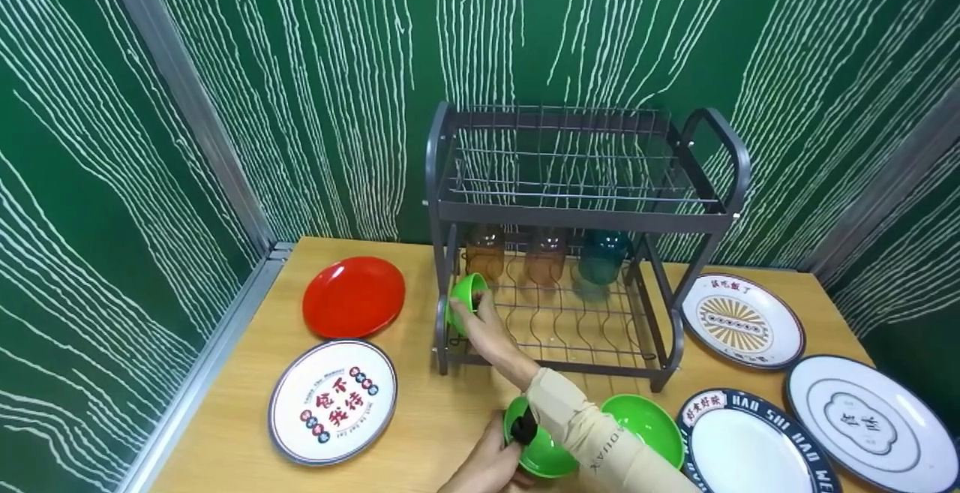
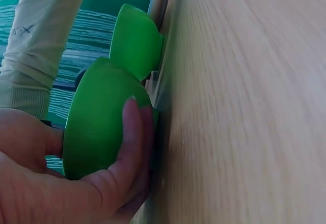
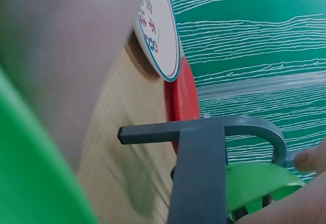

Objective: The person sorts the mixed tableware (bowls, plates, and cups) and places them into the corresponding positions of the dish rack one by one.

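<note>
My right hand (image 1: 486, 326) grips a small green bowl (image 1: 466, 290) by its rim, at the left end of the rack's lower tier. The bowl is tipped on its side, and in the right wrist view this green bowl (image 3: 254, 180) shows behind a grey rack post (image 3: 198, 178). Lower down, my left hand (image 1: 487, 463) holds another green bowl (image 1: 551, 454) at the tabletop, its thumb along the outside in the left wrist view. A third green bowl (image 1: 646, 424) sits to its right, partly hidden by my right sleeve (image 1: 592, 433).
The two-tier dark rack (image 1: 585, 215) holds an orange glass (image 1: 485, 253), a pinkish glass (image 1: 546, 257) and a blue glass (image 1: 602, 257) at the back of its lower tier. A red plate (image 1: 354, 296) and a white plate (image 1: 334, 401) lie left; several patterned plates (image 1: 742, 320) lie right.
</note>
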The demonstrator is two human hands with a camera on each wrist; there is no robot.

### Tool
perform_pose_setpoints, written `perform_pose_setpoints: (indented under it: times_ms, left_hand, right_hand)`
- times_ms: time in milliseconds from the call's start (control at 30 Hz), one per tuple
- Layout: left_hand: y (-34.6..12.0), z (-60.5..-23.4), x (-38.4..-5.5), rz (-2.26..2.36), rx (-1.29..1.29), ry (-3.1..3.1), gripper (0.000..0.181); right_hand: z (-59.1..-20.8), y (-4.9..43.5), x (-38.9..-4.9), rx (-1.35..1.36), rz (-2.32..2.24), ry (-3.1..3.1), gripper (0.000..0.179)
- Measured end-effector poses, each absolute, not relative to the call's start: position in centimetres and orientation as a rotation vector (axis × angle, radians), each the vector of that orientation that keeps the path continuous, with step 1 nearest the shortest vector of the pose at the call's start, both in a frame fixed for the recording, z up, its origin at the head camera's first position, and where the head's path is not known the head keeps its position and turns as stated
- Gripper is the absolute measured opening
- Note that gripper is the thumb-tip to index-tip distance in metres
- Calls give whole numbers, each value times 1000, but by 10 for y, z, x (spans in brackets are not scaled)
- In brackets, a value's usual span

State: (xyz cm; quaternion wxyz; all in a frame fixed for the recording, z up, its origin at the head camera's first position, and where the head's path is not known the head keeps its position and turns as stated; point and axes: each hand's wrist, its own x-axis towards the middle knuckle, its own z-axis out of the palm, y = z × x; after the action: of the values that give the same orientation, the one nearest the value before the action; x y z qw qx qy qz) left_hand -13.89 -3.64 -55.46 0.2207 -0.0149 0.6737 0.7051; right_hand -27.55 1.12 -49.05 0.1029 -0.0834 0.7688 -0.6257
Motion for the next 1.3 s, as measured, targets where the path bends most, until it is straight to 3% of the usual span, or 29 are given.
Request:
perform_pose_setpoints:
  times_ms: [200,433,800,1300]
  left_hand:
    - [-40,-549,-138,1945,-14,1994,40]
    - [-50,-540,-139,1963,-11,2084,53]
    - [-70,-517,-139,1890,198,2288,48]
    - [-86,-493,-137,2077,125,2116,60]
  right_hand:
    - [-483,24,-272,-324,-1848,2358,51]
    - [-474,39,-262,-411,-1855,2421,59]
    - [-462,69,-235,-557,-1747,2530,65]
    - [-464,100,-194,-745,-1573,2658,74]
